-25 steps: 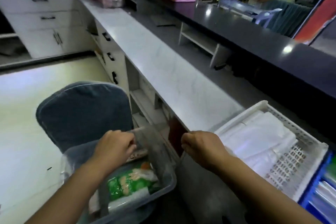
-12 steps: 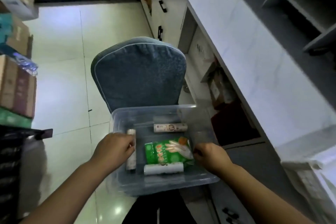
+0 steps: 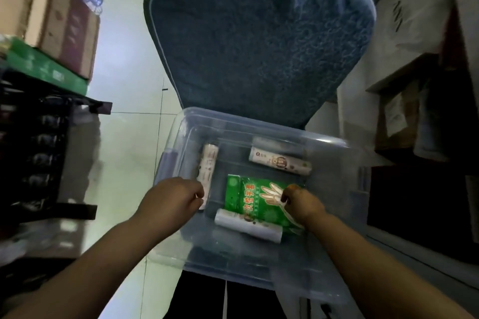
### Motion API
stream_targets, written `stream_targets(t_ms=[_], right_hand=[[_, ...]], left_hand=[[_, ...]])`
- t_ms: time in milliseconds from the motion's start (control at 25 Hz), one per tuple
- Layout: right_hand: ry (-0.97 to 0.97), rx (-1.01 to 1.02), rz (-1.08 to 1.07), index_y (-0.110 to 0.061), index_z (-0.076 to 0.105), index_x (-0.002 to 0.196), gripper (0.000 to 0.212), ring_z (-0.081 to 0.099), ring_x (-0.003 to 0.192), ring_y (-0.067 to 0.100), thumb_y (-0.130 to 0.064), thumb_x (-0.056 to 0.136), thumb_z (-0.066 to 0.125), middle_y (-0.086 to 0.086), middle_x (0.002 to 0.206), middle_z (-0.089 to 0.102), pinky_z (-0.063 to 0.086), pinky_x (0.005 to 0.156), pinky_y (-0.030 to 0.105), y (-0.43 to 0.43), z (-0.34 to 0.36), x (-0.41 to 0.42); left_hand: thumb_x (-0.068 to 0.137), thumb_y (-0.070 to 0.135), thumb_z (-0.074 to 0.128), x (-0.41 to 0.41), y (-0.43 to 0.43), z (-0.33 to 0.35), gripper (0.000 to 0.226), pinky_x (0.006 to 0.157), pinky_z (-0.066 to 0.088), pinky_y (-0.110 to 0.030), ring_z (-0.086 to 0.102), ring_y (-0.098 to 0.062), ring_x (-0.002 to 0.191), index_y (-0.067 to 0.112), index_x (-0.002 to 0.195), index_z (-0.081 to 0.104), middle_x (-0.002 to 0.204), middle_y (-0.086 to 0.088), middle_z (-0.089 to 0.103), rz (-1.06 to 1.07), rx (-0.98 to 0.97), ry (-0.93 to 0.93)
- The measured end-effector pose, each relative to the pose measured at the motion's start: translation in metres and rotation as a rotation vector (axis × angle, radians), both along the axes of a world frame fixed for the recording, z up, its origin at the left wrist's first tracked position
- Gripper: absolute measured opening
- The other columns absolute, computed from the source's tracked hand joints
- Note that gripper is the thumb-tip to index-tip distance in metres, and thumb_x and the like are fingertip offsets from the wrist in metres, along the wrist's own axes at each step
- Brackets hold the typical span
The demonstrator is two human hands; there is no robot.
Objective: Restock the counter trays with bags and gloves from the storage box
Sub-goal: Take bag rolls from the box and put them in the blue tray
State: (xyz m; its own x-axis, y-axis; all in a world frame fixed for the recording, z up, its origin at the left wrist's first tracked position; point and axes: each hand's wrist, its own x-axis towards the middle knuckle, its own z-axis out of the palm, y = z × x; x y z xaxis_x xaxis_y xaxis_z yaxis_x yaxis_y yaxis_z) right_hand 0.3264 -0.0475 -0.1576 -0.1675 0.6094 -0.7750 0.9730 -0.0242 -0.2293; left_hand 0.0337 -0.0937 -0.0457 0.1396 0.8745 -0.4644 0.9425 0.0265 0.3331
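While my right grip (image 3: 300,202) pinches only an edge of the glove packet (image 3: 248,199) inside the storage box (image 3: 259,124), it could slip free on lifting. Whether my left grip (image 3: 176,197) clamps the bag roll (image 3: 208,163), I cannot tell.

Left hand (image 3: 172,195) covers part of a bag roll (image 3: 208,160), right hand (image 3: 302,202) the glove pack (image 3: 248,199).

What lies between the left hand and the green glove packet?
In the head view, a white roll, near end beside the left hand, then bare box floor up to the green glove packet.
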Motion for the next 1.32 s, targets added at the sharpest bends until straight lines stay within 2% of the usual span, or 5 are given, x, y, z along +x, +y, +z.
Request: stream_targets(t_ms=[280, 600, 880, 1160, 1320], right_hand=[[-0.057, 0.005, 0.206, -0.014, 0.036, 0.135, 0.053, 0.039, 0.127, 0.03, -0.015, 0.085, 0.053, 0.012, 0.141, 0.039, 0.031, 0.108, 0.037, 0.017, -0.069, -0.007], [-0.241, 0.001, 0.221, -0.02, 0.047, 0.124, 0.046, 0.042, 0.125, 0.027, -0.034, 0.083, 0.061, 0.007, 0.134, 0.049, 0.031, 0.102, 0.037, 0.01, -0.068, -0.005], [0.136, 0.65, -0.029, -0.001, 0.061, 0.109, 0.031, 0.057, 0.097, 0.042, 0.002, 0.078, 0.062, 0.025, 0.109, 0.061, 0.047, 0.088, 0.046, 0.029, -0.06, -0.018], [-0.184, 0.416, 0.08, -0.01, 0.054, 0.12, 0.049, 0.042, 0.114, 0.038, -0.027, 0.076, 0.068, 0.022, 0.12, 0.051, 0.031, 0.1, 0.045, 0.032, -0.097, -0.014], [0.125, 0.455, -0.038, -0.011, 0.055, 0.115, 0.046, 0.054, 0.099, 0.033, -0.027, 0.075, 0.071, 0.015, 0.109, 0.054, 0.043, 0.084, 0.038, 0.022, -0.069, -0.03]], left_hand=[[0.087, 0.028, 0.056, 0.003, -0.007, -0.046, 0.015, 0.069, 0.047, -0.026, 0.064, -0.015, 0.085, 0.026, 0.097, 0.068, 0.094, 0.005, 0.073, 0.08, -0.06, -0.031], [0.087, 0.027, 0.056, 0.004, -0.006, -0.064, 0.018, 0.07, 0.05, -0.028, 0.064, -0.018, 0.087, 0.024, 0.1, 0.068, 0.097, 0.0, 0.073, 0.091, -0.056, -0.035], [0.087, 0.028, 0.058, 0.0, -0.004, -0.073, 0.018, 0.073, 0.051, -0.027, 0.067, -0.019, 0.087, 0.023, 0.101, 0.067, 0.102, -0.001, 0.073, 0.091, -0.032, -0.031], [0.087, 0.03, 0.057, 0.002, -0.01, -0.088, 0.017, 0.073, 0.054, -0.028, 0.066, -0.018, 0.087, 0.025, 0.101, 0.066, 0.102, -0.002, 0.072, 0.132, -0.045, -0.071], [0.088, 0.031, 0.057, 0.001, -0.012, -0.083, 0.017, 0.076, 0.054, -0.029, 0.066, -0.017, 0.089, 0.026, 0.101, 0.066, 0.105, 0.001, 0.071, 0.179, -0.024, -0.093]])
